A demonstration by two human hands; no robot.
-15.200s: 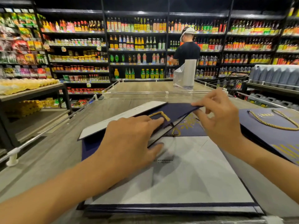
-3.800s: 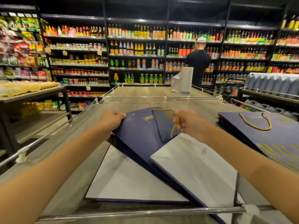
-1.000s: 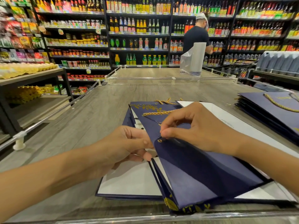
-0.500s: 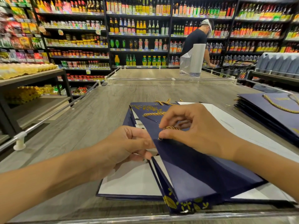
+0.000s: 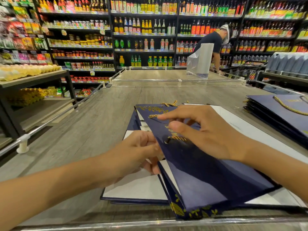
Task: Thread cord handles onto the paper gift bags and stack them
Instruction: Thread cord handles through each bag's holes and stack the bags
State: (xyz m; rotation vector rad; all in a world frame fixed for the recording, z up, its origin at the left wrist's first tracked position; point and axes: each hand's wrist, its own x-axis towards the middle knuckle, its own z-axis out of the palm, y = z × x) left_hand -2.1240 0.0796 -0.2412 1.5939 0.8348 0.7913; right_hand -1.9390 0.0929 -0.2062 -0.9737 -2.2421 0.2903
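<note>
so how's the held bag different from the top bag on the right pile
The held bag is tilted up, pinched by the left hand with the right hand on it; the pile's top bag lies flat, untouched. The held bag's cord shows only near its holes; the top bag's cord lies looped. Both are navy.

Seen from the wearer's own eye level: two bare arms. The left forearm point(image 5: 58, 189) and right forearm point(image 5: 276, 169) show uncovered along all their visible length. Each ends in a bare grip, the left grip point(image 5: 138, 152) and right grip point(image 5: 206, 135), slender-fingered, with short nails where any show
</note>
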